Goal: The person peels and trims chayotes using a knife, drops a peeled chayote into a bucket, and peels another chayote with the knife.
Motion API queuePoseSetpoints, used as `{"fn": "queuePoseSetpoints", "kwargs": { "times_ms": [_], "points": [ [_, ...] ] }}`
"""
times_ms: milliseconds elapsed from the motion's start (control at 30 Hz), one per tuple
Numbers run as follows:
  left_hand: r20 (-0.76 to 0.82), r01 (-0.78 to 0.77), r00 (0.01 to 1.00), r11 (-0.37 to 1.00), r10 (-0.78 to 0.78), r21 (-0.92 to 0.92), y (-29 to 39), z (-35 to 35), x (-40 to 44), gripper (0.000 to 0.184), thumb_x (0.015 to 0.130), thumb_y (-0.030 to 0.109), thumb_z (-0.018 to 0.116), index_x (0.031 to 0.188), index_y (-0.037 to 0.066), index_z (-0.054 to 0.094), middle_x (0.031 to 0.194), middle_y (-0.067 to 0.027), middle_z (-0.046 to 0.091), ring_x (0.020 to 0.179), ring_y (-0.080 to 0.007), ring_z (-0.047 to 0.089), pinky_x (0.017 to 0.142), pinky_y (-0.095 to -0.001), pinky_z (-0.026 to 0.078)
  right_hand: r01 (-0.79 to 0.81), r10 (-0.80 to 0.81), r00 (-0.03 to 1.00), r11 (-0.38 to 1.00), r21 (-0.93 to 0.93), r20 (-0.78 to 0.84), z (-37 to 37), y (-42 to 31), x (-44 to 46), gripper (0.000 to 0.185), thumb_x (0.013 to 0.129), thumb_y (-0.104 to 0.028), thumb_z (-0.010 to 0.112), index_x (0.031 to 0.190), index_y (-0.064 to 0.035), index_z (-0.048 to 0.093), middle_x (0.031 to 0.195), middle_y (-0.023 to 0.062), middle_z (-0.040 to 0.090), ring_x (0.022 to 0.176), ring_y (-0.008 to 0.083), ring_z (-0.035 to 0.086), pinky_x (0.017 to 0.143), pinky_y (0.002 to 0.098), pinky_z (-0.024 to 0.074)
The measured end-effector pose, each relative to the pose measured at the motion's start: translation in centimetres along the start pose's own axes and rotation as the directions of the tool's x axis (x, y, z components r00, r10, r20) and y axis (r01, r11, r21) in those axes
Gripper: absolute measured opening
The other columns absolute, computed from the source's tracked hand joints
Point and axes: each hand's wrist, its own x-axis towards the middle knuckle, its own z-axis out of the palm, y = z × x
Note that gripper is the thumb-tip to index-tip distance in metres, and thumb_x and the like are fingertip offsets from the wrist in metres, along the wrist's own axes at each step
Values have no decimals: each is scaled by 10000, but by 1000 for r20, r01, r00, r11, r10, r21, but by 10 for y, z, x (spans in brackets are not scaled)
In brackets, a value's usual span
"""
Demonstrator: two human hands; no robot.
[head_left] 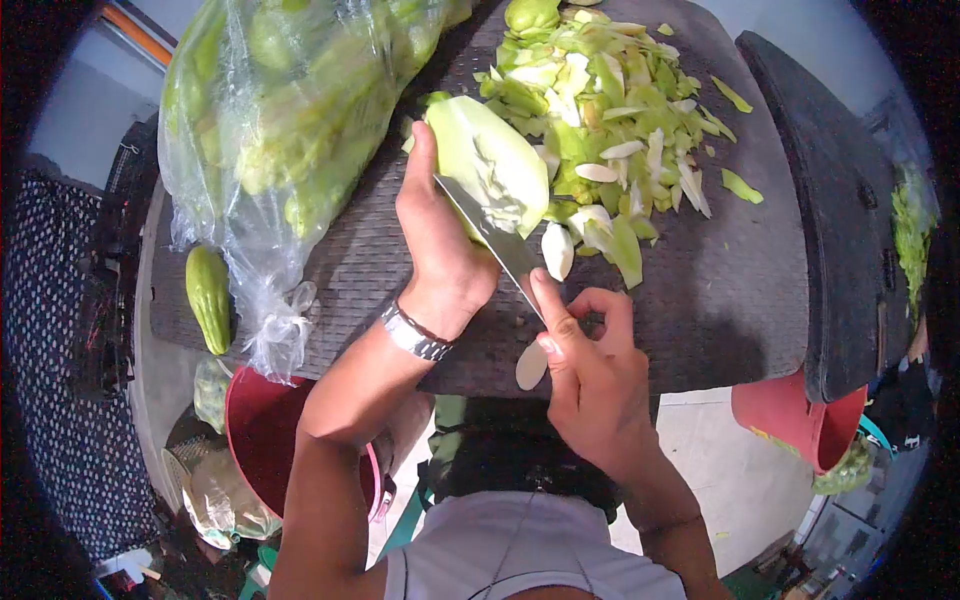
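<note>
My left hand [440, 235] holds a halved chayote [505, 165], its pale cut face and hollow core turned up. In my right hand [595, 370] is a knife [490, 230], index finger stretched along the blade. The blade lies across the lower edge of the chayote; its handle is hidden in my fist. Beyond and to the right, a heap of pale green peelings and slices [610, 130] covers part of the table. A white slice [558, 250] lies beside the blade, and another pale slice [532, 366] sits near my right fingers.
On the left of the dark woven tabletop [400, 340] rests a large knotted plastic bag [290, 110] of chayotes, with a loose green chayote [208, 298] beside it. Red buckets [265, 430] stand below the front edge. A black folded panel [830, 220] borders the right side.
</note>
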Motion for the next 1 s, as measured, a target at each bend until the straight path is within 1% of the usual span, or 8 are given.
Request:
{"fn": "queuePoseSetpoints", "kwargs": {
  "times_ms": [167,267,333,400,433,533,767,1000],
  "points": [
    [78,110,991,993,-107,-35,12,2,5,522,1025,552,505,1174,67,631,1080,-124,710,956,-261,712,883,-414,579,28,-28,1000,999,36,10,-4,5,3,550,939,-131,668,1461,-267,559,1100,150,517,772,338,674,652,450,580],
    [339,307,894,952,-292,11,22,-10,16,584,1006,596,499,1177,62,664,1169,-203,709,1065,-351,706,936,-507,576,61,-64,997,996,66,47,-20,13,5,526,939,-129,670,1442,-257,582,1095,150,524,773,334,672,658,445,577],
    [260,281,925,959,-276,19,14,-13,19,586,1005,598,505,1143,54,671,1172,-228,702,1090,-388,691,947,-514,569,97,-99,994,995,32,49,-24,16,4,514,941,-126,668,1433,-251,592,1096,150,527,775,331,669,664,441,575],
    [215,249,948,967,-235,-43,10,-15,21,586,1007,601,501,1145,56,665,1172,-233,701,1093,-391,685,946,-509,566,35,-38,998,998,58,51,-26,14,1,524,939,-125,668,1440,-256,586,1099,152,526,781,330,666,666,436,575],
    [134,153,979,988,-152,2,10,-10,19,611,1011,620,476,1160,50,640,1179,-233,695,1082,-394,681,944,-500,562,2,-6,998,997,73,60,-26,12,-1,530,938,-124,668,1443,-258,583,1100,152,525,784,329,664,668,433,575],
    [129,94,988,994,-86,-56,11,-8,16,644,1005,645,464,1186,44,608,1180,-227,693,1058,-391,684,944,-494,556,15,-16,1000,999,50,12,-17,13,-7,533,939,-122,663,1448,-255,578,1102,157,524,792,331,661,667,438,576],
    [44,-52,998,997,50,51,8,-9,17,678,979,697,467,1165,54,579,1135,-226,694,1002,-401,697,886,-500,578,18,-19,1000,997,73,18,-7,9,-7,534,949,-122,650,1463,-238,562,1100,163,522,781,331,664,666,441,578],
    [-33,-150,987,975,158,163,-2,-4,6,656,980,700,467,1150,80,597,1037,-136,710,945,-312,712,841,-452,585,16,-10,999,985,171,-38,2,8,1,522,971,-127,622,1478,-227,548,1090,161,527,741,331,670,663,440,578]
  ]
}}
